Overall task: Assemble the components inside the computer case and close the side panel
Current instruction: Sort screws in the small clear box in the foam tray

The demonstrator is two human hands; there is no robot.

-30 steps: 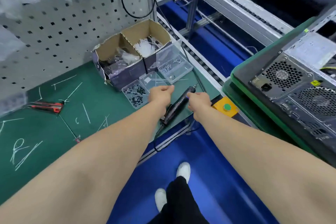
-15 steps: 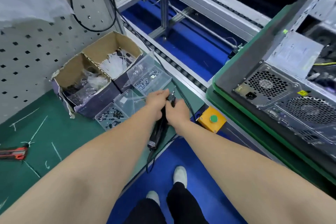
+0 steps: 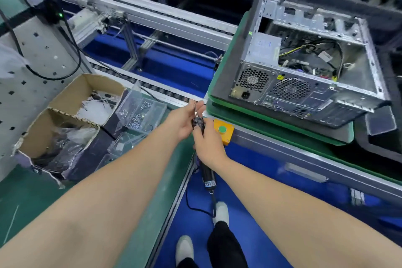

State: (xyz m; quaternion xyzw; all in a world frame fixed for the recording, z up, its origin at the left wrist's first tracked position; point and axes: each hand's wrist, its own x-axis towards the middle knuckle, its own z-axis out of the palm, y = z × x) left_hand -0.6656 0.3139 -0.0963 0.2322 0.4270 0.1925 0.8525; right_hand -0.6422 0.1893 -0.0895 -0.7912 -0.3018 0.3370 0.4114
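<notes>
While gripping the black cylindrical barrel of the electric screwdriver (image 3: 198, 123) in the curled right hand (image 3: 208, 148), pinches its slim metal bit with the fingertips of the left hand (image 3: 185, 121), just past the right edge of the green-matted bench (image 3: 26, 198). Shows the computer case (image 3: 304, 85) far right, well apart from both hands: bare grey metal, boxy, lying on a green tray (image 3: 261, 121), side panel off, honeycomb fan grilles facing near, cables inside. Shows a yellow button box (image 3: 228, 135) just right of the hands, and a torn cardboard box (image 3: 71, 98) and clear plastic screw trays (image 3: 152, 113) to the left.
</notes>
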